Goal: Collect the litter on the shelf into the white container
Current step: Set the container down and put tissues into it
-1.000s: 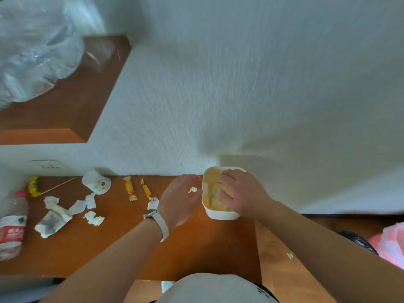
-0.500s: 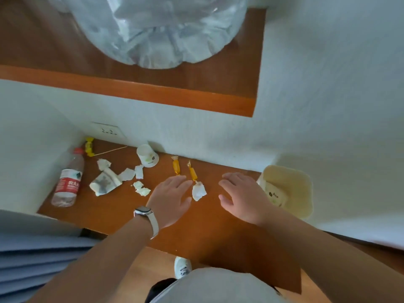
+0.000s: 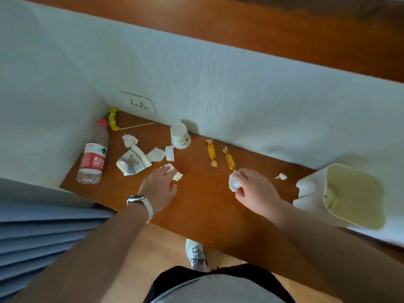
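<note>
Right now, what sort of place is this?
Likely a bedroom or hotel-room nook: a wooden shelf set against textured white walls, a wall socket just above it, and what looks like a pleated blue curtain at the left.

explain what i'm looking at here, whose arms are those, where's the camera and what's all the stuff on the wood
There is no machine here: these are a person's two bare arms. The single picture comes from a camera worn on the person's head, looking down, so the arms reach in from the bottom edge. The wood is a shelf against a wall. On it lie a water bottle, a paper cup, two orange sweets, a yellow sweet, a thin stick and torn paper. The white container at the right is for the litter. The right hand pinches a crumpled paper wad. The left hand rests its fingers on a small scrap.
</note>
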Tool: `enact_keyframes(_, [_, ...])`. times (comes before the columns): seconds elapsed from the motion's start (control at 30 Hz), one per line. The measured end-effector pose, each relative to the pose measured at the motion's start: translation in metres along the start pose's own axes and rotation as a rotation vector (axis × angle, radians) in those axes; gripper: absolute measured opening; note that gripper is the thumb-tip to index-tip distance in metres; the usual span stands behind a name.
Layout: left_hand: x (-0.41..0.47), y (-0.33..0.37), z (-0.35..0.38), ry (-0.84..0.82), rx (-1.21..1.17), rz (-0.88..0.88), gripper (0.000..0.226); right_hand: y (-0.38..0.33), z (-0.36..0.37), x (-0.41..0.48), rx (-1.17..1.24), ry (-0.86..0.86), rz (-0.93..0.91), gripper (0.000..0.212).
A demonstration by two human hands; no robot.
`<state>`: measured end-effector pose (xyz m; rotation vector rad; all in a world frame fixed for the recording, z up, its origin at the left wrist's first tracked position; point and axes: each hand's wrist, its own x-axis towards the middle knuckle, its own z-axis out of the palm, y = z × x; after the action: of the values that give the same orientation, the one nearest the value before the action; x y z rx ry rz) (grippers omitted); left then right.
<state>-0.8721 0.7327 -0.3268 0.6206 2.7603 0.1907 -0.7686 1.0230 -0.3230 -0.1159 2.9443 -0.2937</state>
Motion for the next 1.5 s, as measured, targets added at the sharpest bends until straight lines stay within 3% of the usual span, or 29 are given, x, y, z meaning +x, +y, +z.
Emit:
enact_keyframes(0.27, [0.01, -0.008, 0.015, -0.027, 0.066, 0.085, 0.049, -0.011, 0.024, 0.016, -0.023, -0.047, 0.065, 0.04])
enact_keyframes(0.43, [0.013, -0.013, 0.02, 0.031, 0.08, 0.152, 0.034, -0.016, 0.035, 0.013, -0.028, -0.038, 0.092, 0.021])
enact_keyframes(0.83, [0.013, -0.011, 0.023, 0.146, 0.024, 0.284, 0.017, -0.019, 0.038, -0.003, 0.037, -0.126, 0.183, 0.013])
enact_keyframes(1.2, [0.017, 0.033, -0.008, 0.258, -0.021, 0.371, 0.013, 0.0, -0.013, -0.031, 0.111, 0.063, 0.189, 0.008])
enact_keyframes(1.5, [0.019, 0.121, -0.031, 0.318, -0.108, 0.512, 0.01, 0.034, -0.055, -0.069, 0.16, 0.227, 0.231, 0.008])
